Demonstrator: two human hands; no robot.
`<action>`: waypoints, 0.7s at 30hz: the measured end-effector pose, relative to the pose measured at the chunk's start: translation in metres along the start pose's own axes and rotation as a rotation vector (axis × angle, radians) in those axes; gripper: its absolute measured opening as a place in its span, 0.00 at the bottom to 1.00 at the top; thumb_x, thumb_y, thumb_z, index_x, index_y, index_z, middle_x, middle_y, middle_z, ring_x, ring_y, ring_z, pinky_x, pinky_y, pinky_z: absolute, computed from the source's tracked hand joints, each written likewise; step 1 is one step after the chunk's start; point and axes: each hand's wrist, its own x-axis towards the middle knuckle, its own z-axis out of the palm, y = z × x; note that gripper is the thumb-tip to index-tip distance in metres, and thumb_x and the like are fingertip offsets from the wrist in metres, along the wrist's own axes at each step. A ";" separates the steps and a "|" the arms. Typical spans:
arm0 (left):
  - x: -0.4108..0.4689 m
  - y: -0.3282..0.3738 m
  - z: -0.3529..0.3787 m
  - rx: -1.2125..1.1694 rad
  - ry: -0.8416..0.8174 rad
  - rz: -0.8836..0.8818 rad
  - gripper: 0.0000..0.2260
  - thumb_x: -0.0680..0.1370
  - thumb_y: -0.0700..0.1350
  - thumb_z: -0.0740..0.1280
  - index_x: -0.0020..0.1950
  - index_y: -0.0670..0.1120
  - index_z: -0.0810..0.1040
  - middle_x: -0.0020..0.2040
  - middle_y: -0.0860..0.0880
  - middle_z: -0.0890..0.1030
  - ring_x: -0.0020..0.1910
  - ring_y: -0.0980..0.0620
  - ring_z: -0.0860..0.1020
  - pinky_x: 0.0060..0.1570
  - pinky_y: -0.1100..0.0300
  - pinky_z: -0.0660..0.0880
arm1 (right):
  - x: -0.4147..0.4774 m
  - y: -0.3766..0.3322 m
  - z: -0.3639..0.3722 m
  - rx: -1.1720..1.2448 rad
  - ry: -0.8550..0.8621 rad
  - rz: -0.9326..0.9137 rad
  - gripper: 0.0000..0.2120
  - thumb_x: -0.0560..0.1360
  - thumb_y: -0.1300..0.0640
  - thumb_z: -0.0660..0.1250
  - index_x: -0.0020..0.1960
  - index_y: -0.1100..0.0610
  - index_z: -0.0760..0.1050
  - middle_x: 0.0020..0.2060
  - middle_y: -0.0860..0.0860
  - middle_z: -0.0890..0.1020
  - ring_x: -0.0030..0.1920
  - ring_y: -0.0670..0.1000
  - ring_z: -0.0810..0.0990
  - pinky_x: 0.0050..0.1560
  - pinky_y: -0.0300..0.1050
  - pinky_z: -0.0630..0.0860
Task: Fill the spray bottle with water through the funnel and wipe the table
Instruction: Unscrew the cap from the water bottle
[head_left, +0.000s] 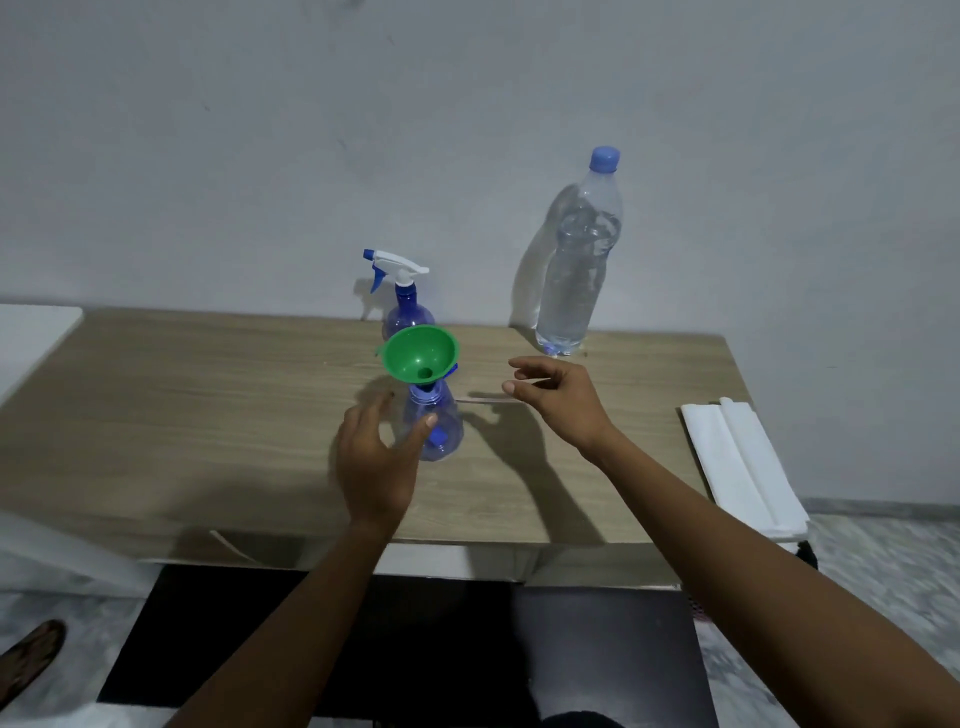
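spray bottle (448, 411), clear blue, w/ green funnel (415, 349) in neck

Green funnel (421, 353) atop a clear blue spray bottle (434, 426); wood-grain table (208, 405). Blue-capped water bottle (579, 260); white cloth (743, 462).

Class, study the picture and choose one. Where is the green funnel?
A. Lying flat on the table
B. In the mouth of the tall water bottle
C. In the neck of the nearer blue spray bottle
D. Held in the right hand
C: the green funnel stands with its spout down in the open neck of the nearer spray bottle.
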 end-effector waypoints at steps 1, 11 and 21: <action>-0.013 0.005 0.006 0.041 0.077 0.014 0.24 0.70 0.61 0.75 0.56 0.48 0.76 0.52 0.49 0.79 0.50 0.46 0.78 0.51 0.45 0.78 | 0.001 0.000 -0.007 0.009 0.009 0.002 0.15 0.72 0.57 0.79 0.57 0.51 0.84 0.50 0.51 0.84 0.49 0.49 0.84 0.53 0.42 0.79; -0.003 0.130 0.098 -0.072 -0.070 0.252 0.12 0.73 0.47 0.75 0.52 0.48 0.77 0.50 0.55 0.77 0.51 0.51 0.78 0.53 0.50 0.76 | 0.065 -0.051 -0.090 -0.216 0.282 -0.185 0.14 0.71 0.52 0.76 0.56 0.50 0.84 0.53 0.50 0.84 0.48 0.52 0.81 0.55 0.51 0.80; 0.095 0.202 0.152 0.043 -0.427 0.127 0.25 0.77 0.54 0.70 0.71 0.50 0.70 0.67 0.48 0.75 0.63 0.47 0.76 0.55 0.56 0.74 | 0.168 -0.143 -0.132 -0.692 0.136 -0.289 0.26 0.78 0.42 0.68 0.72 0.50 0.68 0.63 0.55 0.74 0.54 0.54 0.77 0.52 0.45 0.72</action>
